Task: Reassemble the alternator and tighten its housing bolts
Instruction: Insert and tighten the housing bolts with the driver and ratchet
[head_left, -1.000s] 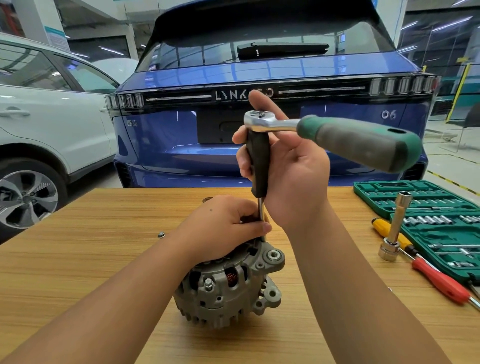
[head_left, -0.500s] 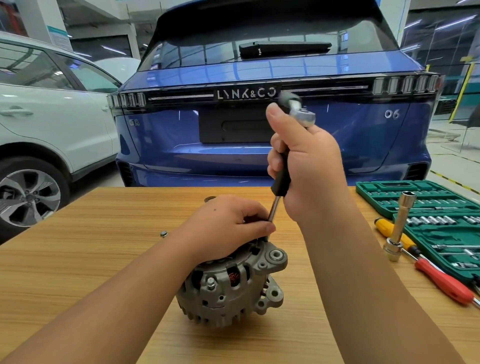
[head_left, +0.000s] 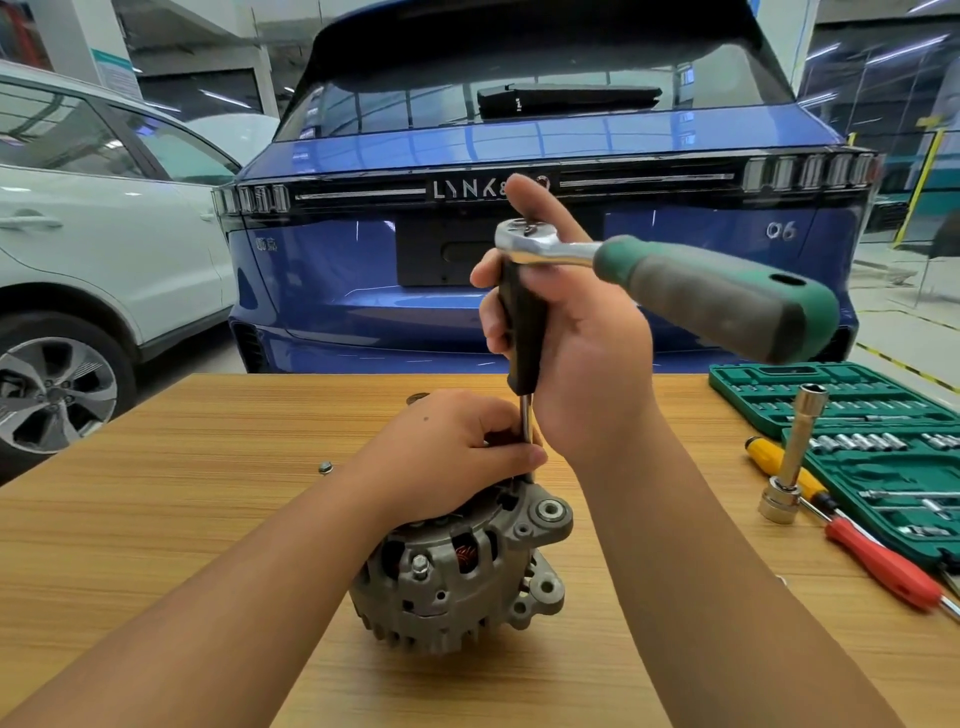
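Note:
A grey alternator (head_left: 457, 577) stands on the wooden table (head_left: 156, 519), near its middle. My left hand (head_left: 457, 447) lies on top of it, its fingers pinching the thin steel shaft of a black-handled extension driver (head_left: 522, 332). My right hand (head_left: 576, 353) grips that black handle upright. A ratchet (head_left: 675, 280) with a green and grey handle sits on the driver's top and points right toward me. The driver's tip and the bolt under it are hidden by my left fingers.
A small loose bolt (head_left: 325, 467) lies left of the alternator. At the right are a green socket set case (head_left: 857, 415), a tall standing socket (head_left: 792, 457), and yellow (head_left: 779, 460) and red (head_left: 883, 566) screwdrivers. A blue car (head_left: 363, 260) stands behind the table.
The ratchet handle swung away behind my right hand with the driver tilted, then came back to the right, with the driver upright again. My left hand stayed on the alternator.

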